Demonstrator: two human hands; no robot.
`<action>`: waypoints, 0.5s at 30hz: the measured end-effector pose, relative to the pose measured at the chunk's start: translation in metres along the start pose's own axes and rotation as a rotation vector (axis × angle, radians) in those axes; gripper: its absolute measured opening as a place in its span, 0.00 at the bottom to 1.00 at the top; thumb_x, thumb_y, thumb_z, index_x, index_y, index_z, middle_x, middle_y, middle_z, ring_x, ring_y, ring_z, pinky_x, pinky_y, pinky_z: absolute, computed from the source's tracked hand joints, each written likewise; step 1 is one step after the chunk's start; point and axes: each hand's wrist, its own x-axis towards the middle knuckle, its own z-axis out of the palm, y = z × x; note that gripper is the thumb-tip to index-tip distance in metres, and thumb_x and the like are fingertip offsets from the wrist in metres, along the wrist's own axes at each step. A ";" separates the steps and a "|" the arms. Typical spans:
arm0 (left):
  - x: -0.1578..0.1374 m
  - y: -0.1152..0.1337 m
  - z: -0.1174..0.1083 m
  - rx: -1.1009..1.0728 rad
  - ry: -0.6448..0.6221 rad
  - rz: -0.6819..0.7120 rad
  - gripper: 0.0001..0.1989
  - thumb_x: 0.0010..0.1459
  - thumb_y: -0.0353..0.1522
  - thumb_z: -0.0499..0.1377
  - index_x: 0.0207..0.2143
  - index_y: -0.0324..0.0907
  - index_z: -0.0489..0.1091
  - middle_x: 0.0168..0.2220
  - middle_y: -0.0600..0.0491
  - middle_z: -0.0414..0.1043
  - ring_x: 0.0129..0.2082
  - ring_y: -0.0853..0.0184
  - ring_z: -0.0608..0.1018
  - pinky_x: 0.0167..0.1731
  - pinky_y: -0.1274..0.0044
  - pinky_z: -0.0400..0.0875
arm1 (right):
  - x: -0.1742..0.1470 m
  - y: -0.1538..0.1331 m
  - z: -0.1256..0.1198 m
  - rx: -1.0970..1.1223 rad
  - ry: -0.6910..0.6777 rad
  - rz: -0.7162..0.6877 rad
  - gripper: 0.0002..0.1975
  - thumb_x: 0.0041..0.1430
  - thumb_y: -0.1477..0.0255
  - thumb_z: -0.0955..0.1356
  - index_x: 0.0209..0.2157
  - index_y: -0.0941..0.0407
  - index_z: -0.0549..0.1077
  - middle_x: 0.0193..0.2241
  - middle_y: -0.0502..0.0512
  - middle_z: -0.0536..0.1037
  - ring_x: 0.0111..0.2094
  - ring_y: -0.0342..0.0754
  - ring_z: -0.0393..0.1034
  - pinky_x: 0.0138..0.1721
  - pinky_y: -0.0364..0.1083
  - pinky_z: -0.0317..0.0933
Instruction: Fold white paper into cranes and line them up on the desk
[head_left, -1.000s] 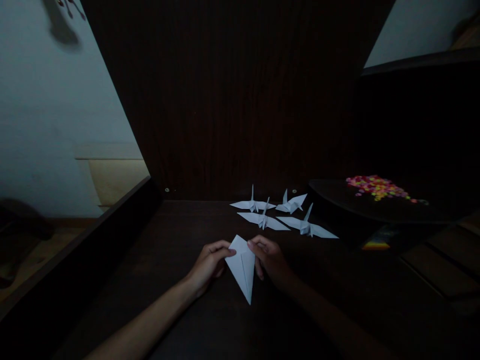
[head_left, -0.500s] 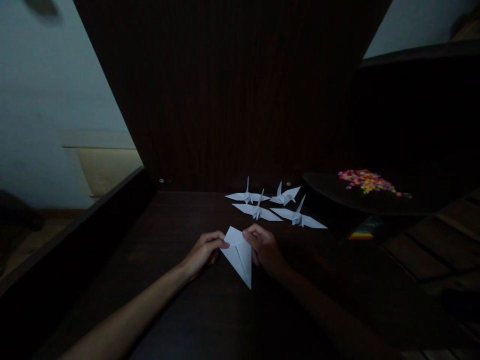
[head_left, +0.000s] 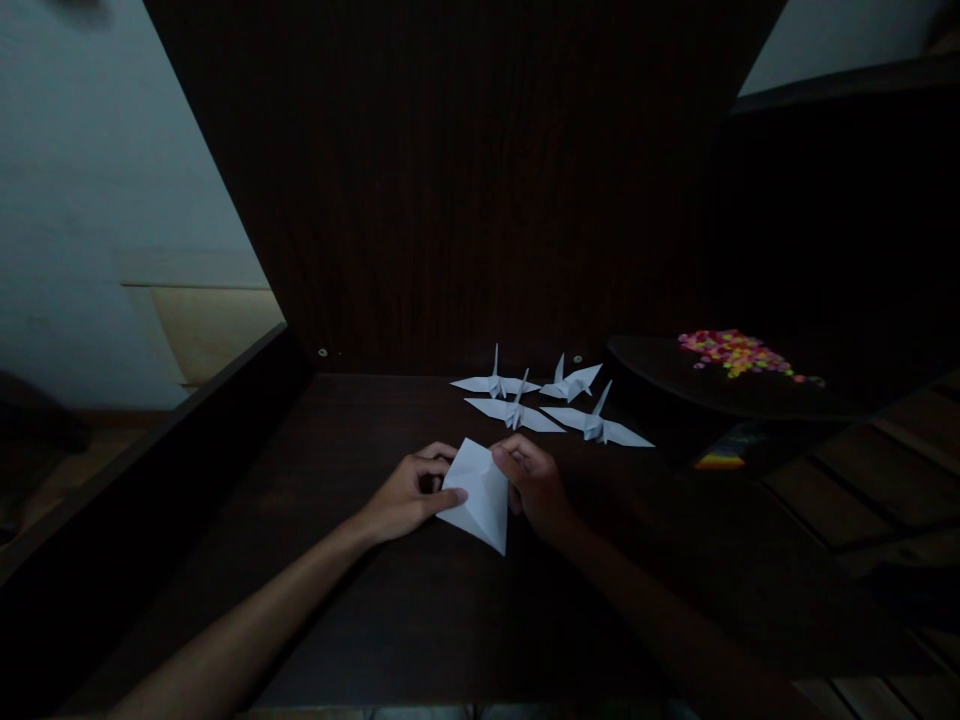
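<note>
A partly folded sheet of white origami paper [head_left: 480, 500] is held between my two hands above the dark tabletop, its pointed end toward me. My left hand [head_left: 416, 490] pinches its left side, the thumb lying on the upper face and the fingers behind. At the upper right edge, my right hand [head_left: 532, 480] grips the paper between thumb and fingers; some of those fingers are hidden. Just beyond the hands sit several finished white paper cranes [head_left: 517, 412] with wings spread and thin parts pointing up.
A dark upright panel [head_left: 465, 200] closes off the back of the table [head_left: 337, 620], and a low side board [head_left: 150, 470] runs along the left. To the right, a rounded shelf [head_left: 652, 375] carries a heap of small colourful pieces [head_left: 739, 352].
One flap of the paper has opened out, so its lower part looks wider and the centre slit no longer shows. My left thumb has moved further onto the sheet.
</note>
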 end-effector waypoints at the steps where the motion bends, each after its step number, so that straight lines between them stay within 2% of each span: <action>1: -0.001 0.001 0.000 0.016 -0.007 0.020 0.09 0.52 0.35 0.63 0.33 0.41 0.79 0.46 0.46 0.71 0.46 0.58 0.72 0.46 0.70 0.65 | 0.000 -0.001 0.000 0.000 0.011 0.011 0.21 0.49 0.51 0.68 0.25 0.56 0.65 0.14 0.42 0.64 0.09 0.34 0.50 0.08 0.36 0.42; 4: -0.002 0.003 -0.002 0.056 0.011 0.074 0.08 0.53 0.35 0.63 0.34 0.43 0.80 0.45 0.47 0.75 0.51 0.56 0.70 0.53 0.67 0.61 | 0.001 0.001 -0.001 0.016 0.013 0.018 0.21 0.49 0.51 0.69 0.25 0.56 0.65 0.12 0.41 0.62 0.09 0.35 0.49 0.09 0.36 0.43; 6: -0.003 0.005 -0.003 0.050 0.004 0.083 0.09 0.54 0.36 0.63 0.34 0.42 0.80 0.42 0.47 0.77 0.52 0.55 0.70 0.54 0.67 0.61 | 0.001 0.004 -0.002 0.058 -0.021 0.024 0.21 0.49 0.51 0.69 0.26 0.56 0.66 0.13 0.42 0.64 0.09 0.35 0.50 0.09 0.36 0.43; 10: -0.004 0.007 -0.002 -0.012 -0.036 0.029 0.12 0.55 0.38 0.62 0.33 0.39 0.79 0.40 0.47 0.77 0.43 0.58 0.75 0.44 0.71 0.67 | 0.000 0.008 -0.003 0.159 -0.100 0.097 0.21 0.49 0.51 0.69 0.26 0.55 0.64 0.14 0.41 0.65 0.08 0.34 0.49 0.08 0.36 0.42; 15: -0.008 0.005 0.002 0.012 -0.007 -0.100 0.15 0.56 0.41 0.61 0.33 0.37 0.78 0.31 0.51 0.76 0.32 0.63 0.76 0.34 0.76 0.67 | 0.003 0.002 -0.006 0.090 -0.040 0.100 0.17 0.50 0.56 0.69 0.25 0.55 0.65 0.14 0.41 0.62 0.11 0.35 0.50 0.10 0.36 0.41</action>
